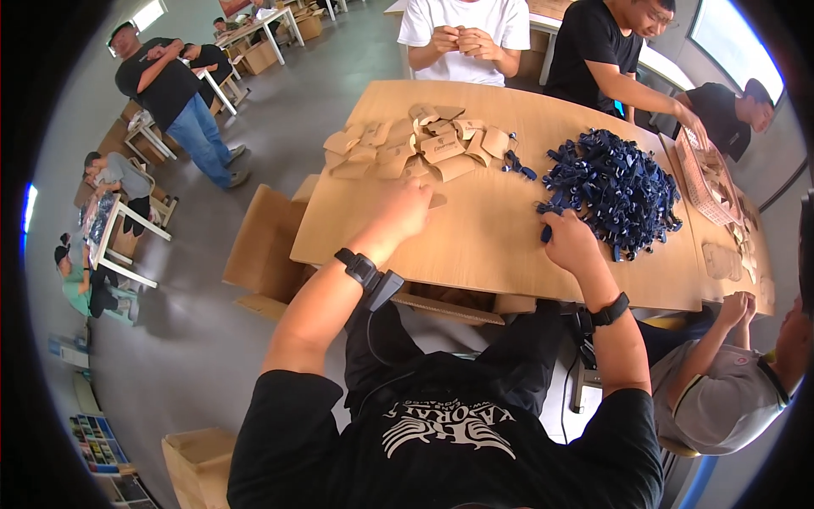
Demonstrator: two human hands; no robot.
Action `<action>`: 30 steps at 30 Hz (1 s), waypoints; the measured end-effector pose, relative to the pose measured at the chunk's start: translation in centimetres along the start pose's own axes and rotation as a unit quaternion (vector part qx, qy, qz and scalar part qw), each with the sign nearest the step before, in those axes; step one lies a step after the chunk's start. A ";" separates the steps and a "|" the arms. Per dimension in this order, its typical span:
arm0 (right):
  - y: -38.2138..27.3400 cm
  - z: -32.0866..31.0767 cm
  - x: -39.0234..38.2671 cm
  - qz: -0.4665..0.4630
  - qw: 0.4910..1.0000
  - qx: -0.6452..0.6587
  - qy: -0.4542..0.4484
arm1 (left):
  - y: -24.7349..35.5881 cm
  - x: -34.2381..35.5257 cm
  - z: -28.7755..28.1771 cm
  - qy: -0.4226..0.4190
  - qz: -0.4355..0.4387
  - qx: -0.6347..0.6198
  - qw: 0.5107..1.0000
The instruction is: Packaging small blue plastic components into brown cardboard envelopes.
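My left hand point(405, 208) is closed at the near edge of a heap of brown cardboard pieces point(440, 148). A small brown card point(437, 201) sticks out beside its fingers. At the near left side of a large pile of dark blue fabric pieces point(619, 191) is my right hand point(570, 241), with thumb and fingers pinched on one small dark blue fabric piece point(546, 232). A few loose blue pieces point(519, 166) lie between the two heaps. The wooden tabletop point(487, 233) carries everything.
Across the table a person in white point(465, 38) handles something small. Another person's arm point(636, 89) reaches into a pink basket point(710, 182) on the right. A seated person in grey point(729, 390) is close on my right. Open cardboard boxes point(267, 242) stand below the table.
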State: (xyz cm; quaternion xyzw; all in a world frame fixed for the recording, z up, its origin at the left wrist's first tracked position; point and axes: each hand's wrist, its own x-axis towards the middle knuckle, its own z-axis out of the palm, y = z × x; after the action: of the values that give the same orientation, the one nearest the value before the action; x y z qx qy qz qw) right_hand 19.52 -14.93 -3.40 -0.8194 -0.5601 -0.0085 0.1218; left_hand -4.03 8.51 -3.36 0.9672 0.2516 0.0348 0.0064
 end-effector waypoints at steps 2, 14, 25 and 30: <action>-0.4 -0.4 0.0 -0.009 1.000 -0.025 0.012 | 1.1 0.4 -0.1 -0.012 -0.003 0.002 1.000; 0.8 -0.5 3.1 -0.036 0.989 0.011 0.144 | 5.6 3.8 -0.1 0.070 0.102 -0.458 0.880; 0.9 -0.3 6.6 -0.091 0.979 -0.009 0.182 | 6.2 7.8 1.3 0.067 0.040 -0.552 0.830; -1.1 -0.7 7.5 -0.009 0.887 0.392 0.245 | 5.1 8.1 3.1 0.125 0.072 -0.717 0.683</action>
State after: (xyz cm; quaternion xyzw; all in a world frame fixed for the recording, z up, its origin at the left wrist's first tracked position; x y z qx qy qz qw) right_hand 21.42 -7.86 -1.43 -0.6716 -0.4773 0.0100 0.5666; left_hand 5.75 7.99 -5.79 0.6693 0.0779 0.3253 0.6635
